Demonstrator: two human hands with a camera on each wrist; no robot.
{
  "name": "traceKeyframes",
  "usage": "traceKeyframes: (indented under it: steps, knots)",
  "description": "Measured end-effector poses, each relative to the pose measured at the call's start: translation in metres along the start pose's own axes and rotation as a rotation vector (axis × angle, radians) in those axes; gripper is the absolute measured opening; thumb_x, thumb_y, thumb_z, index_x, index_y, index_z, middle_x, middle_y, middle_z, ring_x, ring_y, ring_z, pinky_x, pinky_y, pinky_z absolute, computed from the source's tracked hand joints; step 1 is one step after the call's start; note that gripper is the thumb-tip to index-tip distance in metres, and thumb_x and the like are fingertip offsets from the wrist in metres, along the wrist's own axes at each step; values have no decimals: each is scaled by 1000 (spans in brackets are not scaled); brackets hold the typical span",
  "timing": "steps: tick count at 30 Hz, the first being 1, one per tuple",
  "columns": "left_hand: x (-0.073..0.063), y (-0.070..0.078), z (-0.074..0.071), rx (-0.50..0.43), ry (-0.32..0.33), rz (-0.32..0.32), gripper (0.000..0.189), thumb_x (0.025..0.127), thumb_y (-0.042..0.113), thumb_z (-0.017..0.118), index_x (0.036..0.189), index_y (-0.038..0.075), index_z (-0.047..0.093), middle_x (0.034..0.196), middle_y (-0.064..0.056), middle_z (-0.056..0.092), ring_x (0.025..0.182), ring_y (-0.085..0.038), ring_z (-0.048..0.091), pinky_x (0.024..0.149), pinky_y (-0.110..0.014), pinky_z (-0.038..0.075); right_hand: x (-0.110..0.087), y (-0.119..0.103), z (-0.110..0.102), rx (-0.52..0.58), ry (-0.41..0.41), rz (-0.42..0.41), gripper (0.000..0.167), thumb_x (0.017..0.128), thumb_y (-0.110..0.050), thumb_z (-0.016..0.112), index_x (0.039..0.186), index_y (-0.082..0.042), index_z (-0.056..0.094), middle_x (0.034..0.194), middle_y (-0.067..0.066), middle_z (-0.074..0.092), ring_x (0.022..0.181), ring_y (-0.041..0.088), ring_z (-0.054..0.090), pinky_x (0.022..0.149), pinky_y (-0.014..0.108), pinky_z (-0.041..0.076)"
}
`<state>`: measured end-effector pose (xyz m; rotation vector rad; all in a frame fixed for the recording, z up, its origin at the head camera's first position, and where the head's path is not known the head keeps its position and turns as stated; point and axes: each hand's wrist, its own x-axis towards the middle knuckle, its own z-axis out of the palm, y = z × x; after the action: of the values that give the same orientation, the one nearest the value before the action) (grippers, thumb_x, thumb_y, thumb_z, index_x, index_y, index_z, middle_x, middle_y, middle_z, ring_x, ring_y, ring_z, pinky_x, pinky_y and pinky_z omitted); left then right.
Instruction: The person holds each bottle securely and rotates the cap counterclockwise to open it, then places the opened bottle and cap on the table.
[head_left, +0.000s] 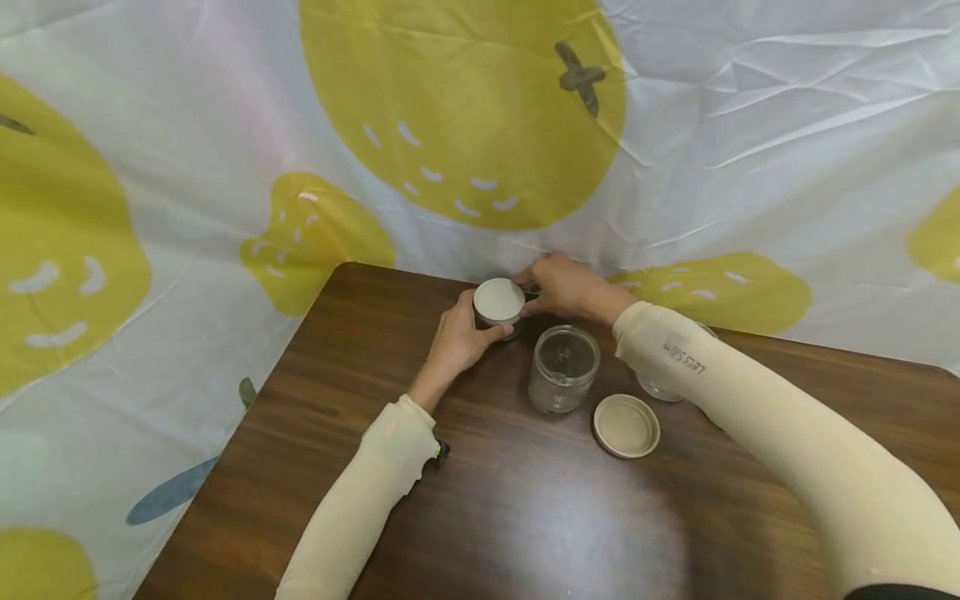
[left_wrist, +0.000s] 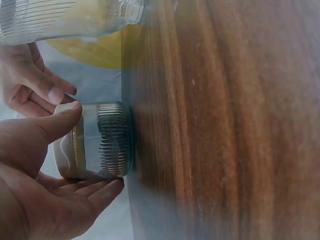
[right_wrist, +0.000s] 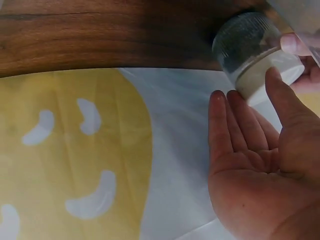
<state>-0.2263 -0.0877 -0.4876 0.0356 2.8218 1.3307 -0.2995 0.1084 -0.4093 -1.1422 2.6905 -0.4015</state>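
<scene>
A small ribbed glass jar (left_wrist: 114, 142) with a pale lid (head_left: 498, 300) on it stands upright near the table's back edge. My left hand (head_left: 459, 337) holds it from the left, thumb on the near side and fingers round the other. From the right, my right hand (head_left: 564, 287) has its thumb and fingertips at the lid's rim; in the right wrist view its palm shows and its fingers are fairly straight. Just right of this jar stands a clear glass jar (head_left: 562, 371) without a lid. Beside that, a loose round lid (head_left: 626, 427) lies on the table.
Another clear glass vessel (head_left: 662, 390) is mostly hidden under my right sleeve (head_left: 682, 354). The dark wooden table (head_left: 480, 500) ends close behind the jars, where a fruit-printed curtain (head_left: 712, 200) hangs. A small dark object (head_left: 443, 452) shows by my left cuff.
</scene>
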Motion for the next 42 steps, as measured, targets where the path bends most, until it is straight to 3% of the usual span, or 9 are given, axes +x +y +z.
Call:
traceKeyframes:
  steps: [6, 10, 13, 20, 26, 32, 37, 42]
  knots:
    - [1, 6, -1, 31, -17, 22, 79, 89, 32, 86, 151, 2, 47, 147, -22, 63, 137, -37, 61, 114, -51, 50, -6, 5, 2, 66, 37, 16, 28, 81, -22, 91, 105, -10, 81, 107, 6, 83, 104, 27, 78, 92, 44, 60]
    - [0, 13, -5, 25, -8, 50, 79, 88, 33, 87, 151, 5, 49, 147, -19, 63, 137, -36, 60, 114, -51, 49, -14, 8, -3, 73, 90, 10, 37, 81, -24, 91, 113, -9, 81, 114, 7, 81, 110, 27, 78, 97, 43, 61]
    - [-2, 19, -12, -35, 1, 89, 80, 88, 35, 87, 152, 8, 49, 148, -15, 62, 138, -34, 59, 114, -52, 49, -22, 8, -11, 96, 154, 1, 46, 81, -26, 91, 122, -9, 79, 118, 8, 79, 111, 26, 78, 98, 42, 61]
    - [-12, 40, -36, -261, 32, 214, 79, 88, 36, 87, 155, 17, 50, 150, -9, 59, 137, -26, 58, 113, -49, 52, -46, -5, -33, 343, 311, 25, 48, 84, -17, 90, 127, -4, 76, 122, 13, 78, 108, 29, 79, 93, 41, 63]
    - [-26, 67, -52, -409, 31, 311, 81, 87, 26, 88, 157, 18, 48, 152, -12, 50, 141, -24, 54, 118, -46, 48, -78, -28, -50, 430, 428, 87, 48, 85, -20, 89, 131, -12, 76, 121, 7, 79, 110, 24, 78, 93, 32, 62]
    - [-37, 90, -52, -509, 14, 432, 80, 83, 12, 90, 153, 18, 53, 146, -12, 50, 131, -20, 61, 111, -37, 53, -116, -47, -54, 582, 522, 113, 47, 89, -15, 86, 134, -11, 73, 130, 10, 76, 108, 24, 79, 87, 21, 62]
    - [-54, 104, -48, -532, -25, 488, 82, 79, 11, 93, 150, 24, 55, 147, -1, 62, 131, -13, 63, 107, -35, 55, -151, -62, -48, 581, 581, 159, 49, 89, -14, 85, 136, -16, 72, 132, 7, 75, 103, 12, 79, 84, 20, 62]
    - [-76, 115, -41, -481, -43, 516, 84, 77, 19, 96, 149, 32, 55, 141, 6, 69, 126, -9, 66, 105, -35, 56, -184, -75, -35, 512, 687, 162, 53, 85, -9, 87, 135, -20, 73, 128, 4, 77, 101, 1, 77, 80, 18, 62]
